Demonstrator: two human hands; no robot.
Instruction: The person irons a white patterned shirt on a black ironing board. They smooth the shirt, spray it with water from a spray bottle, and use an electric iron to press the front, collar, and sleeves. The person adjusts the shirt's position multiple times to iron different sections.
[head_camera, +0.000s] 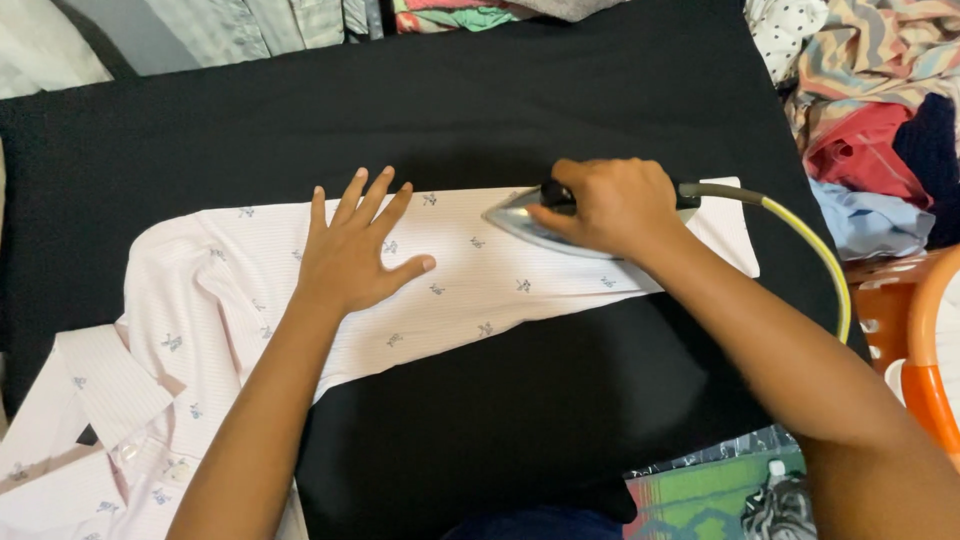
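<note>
A pale pink shirt (200, 300) with small blue prints lies on a black ironing surface (480, 110), one sleeve stretched out to the right. My left hand (350, 250) rests flat on the sleeve with fingers spread. My right hand (615, 205) grips the handle of a metal iron (520, 220), whose tip points left on the sleeve. A yellow-green cord (815, 250) runs from the iron off to the right.
A heap of mixed clothes (870, 110) lies at the upper right. An orange plastic stool or basket (915, 340) stands at the right edge. More folded fabric (250, 25) sits along the top, and a green patterned item (715, 495) shows at the bottom right.
</note>
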